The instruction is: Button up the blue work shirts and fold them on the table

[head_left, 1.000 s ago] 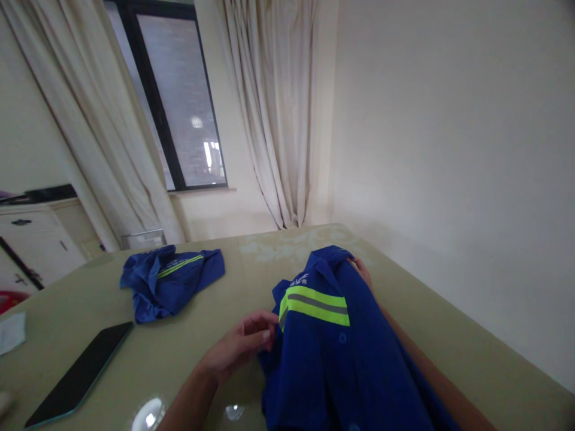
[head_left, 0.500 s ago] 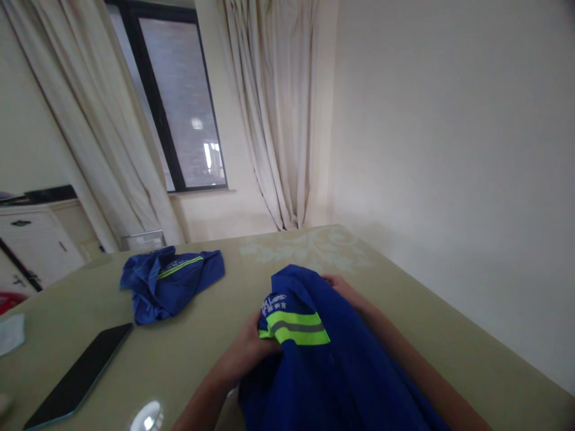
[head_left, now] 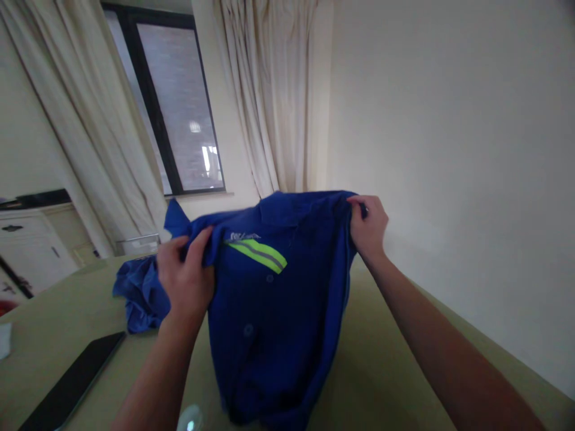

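A blue work shirt (head_left: 287,311) with buttons, a collar and a yellow-green reflective stripe hangs spread between my hands above the table. My left hand (head_left: 188,269) grips it near one shoulder, fingers closed on the cloth. Its opposite shoulder is pinched in my right hand (head_left: 368,224). White lettering sits just above the stripe, partly creased. The shirt's lower end folds inward near the bottom of the view. Behind my left hand, a second crumpled blue garment (head_left: 139,293) lies on the table, partly hidden.
The greenish table (head_left: 381,359) runs along the wall at right. A flat black slab-like object (head_left: 74,380) lies at left, with a pale sheet (head_left: 4,340) at the edge. A shiny round spot (head_left: 190,417) shows near the front. Curtains (head_left: 269,108) and a window stand behind.
Both hands have risen and moved apart. The shirt, bunched low before, is now lifted and stretched between them with its buttoned front showing. The second garment has become partly covered.
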{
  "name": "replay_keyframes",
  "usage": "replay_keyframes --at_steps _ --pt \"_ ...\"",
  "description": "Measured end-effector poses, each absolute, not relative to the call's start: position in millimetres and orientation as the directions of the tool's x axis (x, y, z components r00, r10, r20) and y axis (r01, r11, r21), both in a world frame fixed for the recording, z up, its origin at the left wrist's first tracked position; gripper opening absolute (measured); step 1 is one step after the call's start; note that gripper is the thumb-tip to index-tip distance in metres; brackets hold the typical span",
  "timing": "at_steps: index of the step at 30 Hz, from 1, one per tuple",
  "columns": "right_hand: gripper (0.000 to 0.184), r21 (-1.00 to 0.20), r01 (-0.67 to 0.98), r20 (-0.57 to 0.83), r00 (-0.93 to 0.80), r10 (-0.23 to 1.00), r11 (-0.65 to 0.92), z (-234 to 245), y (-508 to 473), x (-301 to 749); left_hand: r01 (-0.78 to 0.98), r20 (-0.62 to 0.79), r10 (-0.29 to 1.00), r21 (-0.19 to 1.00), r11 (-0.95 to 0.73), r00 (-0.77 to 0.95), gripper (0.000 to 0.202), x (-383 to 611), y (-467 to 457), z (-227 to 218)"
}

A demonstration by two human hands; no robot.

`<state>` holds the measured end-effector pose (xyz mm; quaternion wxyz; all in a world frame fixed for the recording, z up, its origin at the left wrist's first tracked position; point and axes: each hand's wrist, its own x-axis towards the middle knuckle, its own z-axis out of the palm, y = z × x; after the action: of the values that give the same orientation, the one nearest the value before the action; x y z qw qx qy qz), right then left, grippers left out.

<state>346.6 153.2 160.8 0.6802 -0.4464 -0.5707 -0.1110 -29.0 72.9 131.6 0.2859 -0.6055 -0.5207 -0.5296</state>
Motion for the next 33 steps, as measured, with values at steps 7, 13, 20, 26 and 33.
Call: replay_keyframes --at_steps 7,13,20,26,33 --pt "0.059 -0.433 0.801 0.723 0.036 0.690 0.413 122 200 352 0.735 0.718 0.688 0.523 -0.431 -0.107 0.052 -10 95 90" --pt "0.042 -0.576 0.817 0.348 0.211 0.913 0.030 13 136 363 0.787 0.426 0.855 0.398 -0.471 0.296 0.070 41 12 7" --pt "0.055 -0.609 0.745 0.237 -0.157 0.959 0.272 -27 71 338 0.867 0.228 0.945 0.390 -0.309 0.234 0.062 78 38 4" --pt "0.069 -0.625 0.616 0.253 -0.422 0.871 0.480 -15 53 314 -0.034 -0.112 0.987 0.993 0.109 -0.118 0.032 46 91 41" --pt "0.103 -0.789 0.359 0.371 -0.371 0.852 0.499 -26 88 235 -0.556 -0.300 0.953 0.787 0.267 0.033 0.039 24 76 58"
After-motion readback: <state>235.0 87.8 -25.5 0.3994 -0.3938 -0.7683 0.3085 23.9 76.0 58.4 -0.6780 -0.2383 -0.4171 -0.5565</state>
